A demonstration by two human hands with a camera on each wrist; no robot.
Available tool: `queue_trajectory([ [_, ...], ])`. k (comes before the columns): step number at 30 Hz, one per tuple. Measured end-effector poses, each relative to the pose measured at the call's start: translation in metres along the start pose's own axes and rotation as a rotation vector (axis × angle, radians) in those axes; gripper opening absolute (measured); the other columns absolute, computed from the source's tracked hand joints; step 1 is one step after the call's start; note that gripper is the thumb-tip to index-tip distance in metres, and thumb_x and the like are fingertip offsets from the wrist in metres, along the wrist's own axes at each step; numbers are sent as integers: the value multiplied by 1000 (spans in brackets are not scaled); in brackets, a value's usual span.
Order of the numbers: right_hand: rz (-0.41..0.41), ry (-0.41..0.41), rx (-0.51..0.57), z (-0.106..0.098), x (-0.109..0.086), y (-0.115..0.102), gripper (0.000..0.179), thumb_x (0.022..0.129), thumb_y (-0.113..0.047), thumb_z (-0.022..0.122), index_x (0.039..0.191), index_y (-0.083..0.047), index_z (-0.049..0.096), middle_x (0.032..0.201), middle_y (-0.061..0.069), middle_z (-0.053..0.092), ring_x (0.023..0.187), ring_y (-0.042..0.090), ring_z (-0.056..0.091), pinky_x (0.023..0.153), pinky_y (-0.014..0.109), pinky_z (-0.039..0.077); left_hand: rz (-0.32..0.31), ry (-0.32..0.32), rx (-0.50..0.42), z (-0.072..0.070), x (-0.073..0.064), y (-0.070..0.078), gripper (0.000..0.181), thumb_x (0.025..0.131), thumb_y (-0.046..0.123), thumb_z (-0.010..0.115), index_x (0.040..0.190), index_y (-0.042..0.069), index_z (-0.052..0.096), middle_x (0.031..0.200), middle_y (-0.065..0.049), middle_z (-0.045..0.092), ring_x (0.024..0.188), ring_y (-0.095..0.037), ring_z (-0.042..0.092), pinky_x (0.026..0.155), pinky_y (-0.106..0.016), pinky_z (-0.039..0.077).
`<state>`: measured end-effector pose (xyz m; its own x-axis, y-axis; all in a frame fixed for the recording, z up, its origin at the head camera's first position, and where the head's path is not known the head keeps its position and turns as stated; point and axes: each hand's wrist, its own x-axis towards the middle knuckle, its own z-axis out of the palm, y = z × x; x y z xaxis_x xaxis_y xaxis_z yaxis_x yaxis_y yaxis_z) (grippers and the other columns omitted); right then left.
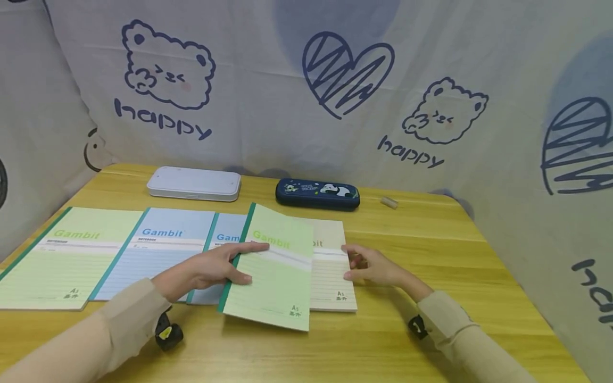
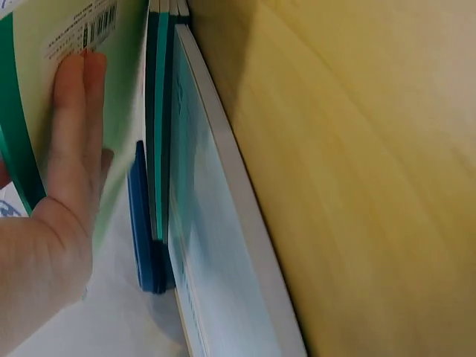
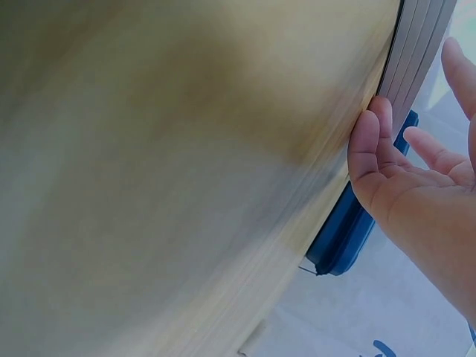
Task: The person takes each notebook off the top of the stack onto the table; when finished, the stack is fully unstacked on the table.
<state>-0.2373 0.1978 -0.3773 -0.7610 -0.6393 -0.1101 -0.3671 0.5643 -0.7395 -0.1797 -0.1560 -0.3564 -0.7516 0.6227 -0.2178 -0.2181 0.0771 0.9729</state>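
My left hand (image 1: 213, 268) grips a green Gambit notebook (image 1: 273, 287) by its dark green spine side. The thumb and index finger lie on the front cover; other fingers press the barcoded back (image 2: 111, 89). This notebook is raised and tilted over a stack, hiding much of the cream notebook (image 1: 332, 287) on top there. My right hand (image 1: 375, 266) is at the stack's right side, its fingertips right at the page edges (image 3: 416, 56) and its thumb apart from the fingers.
To the left lie a green notebook (image 1: 62, 266), a blue notebook (image 1: 148, 255) and another blue notebook (image 1: 206, 295), partly covered by my left hand. Behind are a white case (image 1: 193, 183), a navy panda pencil case (image 1: 317, 194) and a small beige piece (image 1: 389, 202). A printed cloth (image 1: 258, 106) hangs behind the table.
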Motion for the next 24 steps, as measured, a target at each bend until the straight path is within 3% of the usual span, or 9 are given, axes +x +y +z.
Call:
queue_trajectory([
  [3,-14,0,-11,0,0,0,63,82,-17,65,130,10,34,108,16,50,91,26,51,77,33,43,24,-41,28,-6,-6,0,73,77,-16,55,140,1,23,128,-23,41,98,-27,56,79,-39,46],
  [9,-33,-4,-12,0,0,2,63,83,-16,64,129,12,33,109,18,50,91,28,51,77,34,43,122,-99,245,-17,-16,0,70,74,-9,62,137,3,33,133,-21,35,100,-25,51,79,-35,46],
  [13,-31,-2,-11,0,0,3,63,82,-17,65,130,12,34,107,17,50,91,27,51,76,32,43,148,-111,317,-23,-24,2,66,75,-4,64,135,6,38,130,-20,39,99,-27,52,78,-36,46],
  [17,-16,-5,0,1,1,4,64,82,-19,65,130,10,34,106,15,51,91,25,50,76,32,43,215,-162,325,-29,-35,4,63,77,-4,62,134,5,38,125,-23,43,99,-27,54,78,-36,47],
  [21,-9,-8,11,0,0,3,65,82,-19,65,131,9,33,107,15,50,91,25,50,76,34,43,320,-236,292,-41,-49,7,57,82,-6,55,134,-1,34,132,-11,42,103,-23,53,80,-35,46],
  [24,-21,-9,9,0,0,3,65,82,-19,65,131,10,33,106,15,50,91,25,50,76,34,43,362,-249,304,-51,-62,9,54,85,-7,50,135,-3,30,135,2,40,106,-20,52,81,-33,45],
])
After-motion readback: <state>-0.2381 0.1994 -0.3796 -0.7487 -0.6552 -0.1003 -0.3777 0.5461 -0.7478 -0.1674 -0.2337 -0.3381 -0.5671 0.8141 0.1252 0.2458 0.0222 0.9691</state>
